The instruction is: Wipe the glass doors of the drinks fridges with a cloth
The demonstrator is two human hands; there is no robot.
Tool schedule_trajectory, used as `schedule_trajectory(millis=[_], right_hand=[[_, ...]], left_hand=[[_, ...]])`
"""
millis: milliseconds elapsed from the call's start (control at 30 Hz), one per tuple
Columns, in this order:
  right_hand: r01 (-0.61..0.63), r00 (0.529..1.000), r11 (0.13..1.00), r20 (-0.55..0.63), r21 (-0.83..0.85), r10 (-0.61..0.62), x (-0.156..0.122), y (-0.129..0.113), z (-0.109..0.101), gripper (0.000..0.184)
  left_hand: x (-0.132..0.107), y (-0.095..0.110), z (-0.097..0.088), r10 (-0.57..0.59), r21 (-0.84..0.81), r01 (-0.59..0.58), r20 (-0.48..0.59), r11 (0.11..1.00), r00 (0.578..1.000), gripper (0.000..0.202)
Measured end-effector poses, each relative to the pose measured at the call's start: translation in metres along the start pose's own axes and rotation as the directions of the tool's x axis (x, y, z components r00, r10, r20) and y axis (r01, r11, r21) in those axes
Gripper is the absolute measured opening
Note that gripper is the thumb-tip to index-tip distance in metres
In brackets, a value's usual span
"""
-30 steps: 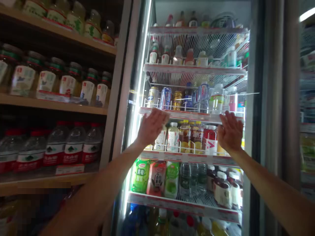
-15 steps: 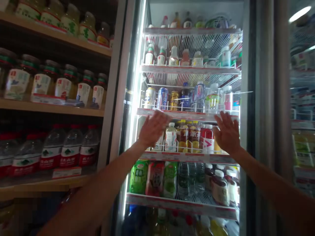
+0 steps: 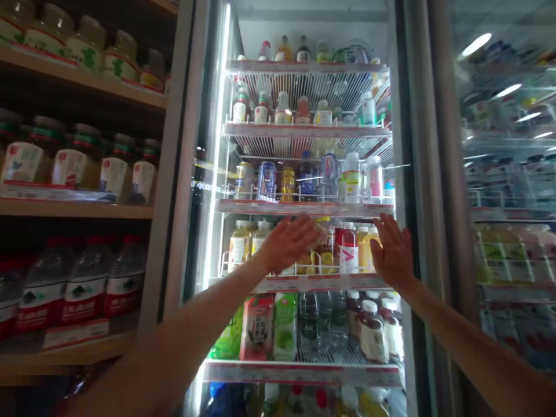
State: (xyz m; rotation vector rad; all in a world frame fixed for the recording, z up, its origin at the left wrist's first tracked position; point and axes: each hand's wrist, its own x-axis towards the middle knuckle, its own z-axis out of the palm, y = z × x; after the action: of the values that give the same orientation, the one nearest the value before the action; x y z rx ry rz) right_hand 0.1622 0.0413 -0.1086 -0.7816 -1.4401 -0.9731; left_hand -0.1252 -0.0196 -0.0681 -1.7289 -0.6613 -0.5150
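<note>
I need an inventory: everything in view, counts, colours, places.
Drinks cooler: one, grey-framed, centre
Blue can: one, blue, third shelf
Gold can: one, gold, right of it
Red bottle: at least one, red, fourth shelf
Water bottles: several, clear, fifth shelf
White-capped bottles: several, dark, fifth shelf
Red-capped bottles: at least four, clear, left rack
Labelled bottles: many, pale-labelled, left rack above
Other drinks: many, mixed, cooler and far right
Left hand: one, bare, before fourth shelf; whether holding anything unclear
Right hand: one, before fourth shelf's right end

Red bottle is rocking a white label with a pinkish-red V. Got a gold can, a blue can, dark bottles with white caps.
</note>
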Motion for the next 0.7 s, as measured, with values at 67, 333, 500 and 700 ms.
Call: schedule_trajectory(millis=[67,333,500,700], right_hand=[[0.001,1.000,1.000,0.010,-0.013,-0.001,-0.005,0.011,-0.013,0.048],[0.027,0.999,1.000,-0.037,0.002,-0.027,-0.010,0.026,-0.056,0.051],[0.033,0.999,0.999,-0.021,-0.044,-0.034,-0.018,0.041,-0.073,0.053],[-0.016,0.999,0.992,-0.051,-0.125,0.010,-0.022,0.068,-0.078,0.053]], left_hand=[[0.030,-0.040,-0.009,-0.388,-0.013,0.390,-0.135,0.921,0.912,0.051],[0.124,0.028,0.015,-0.244,-0.101,0.233,-0.126,0.967,0.962,0.048],[0.132,0.089,0.033,0.316,-0.130,-0.322,-0.066,0.938,0.946,0.040],[0.186,0.047,0.028,-0.233,-0.161,0.210,-0.144,0.964,0.962,0.044]])
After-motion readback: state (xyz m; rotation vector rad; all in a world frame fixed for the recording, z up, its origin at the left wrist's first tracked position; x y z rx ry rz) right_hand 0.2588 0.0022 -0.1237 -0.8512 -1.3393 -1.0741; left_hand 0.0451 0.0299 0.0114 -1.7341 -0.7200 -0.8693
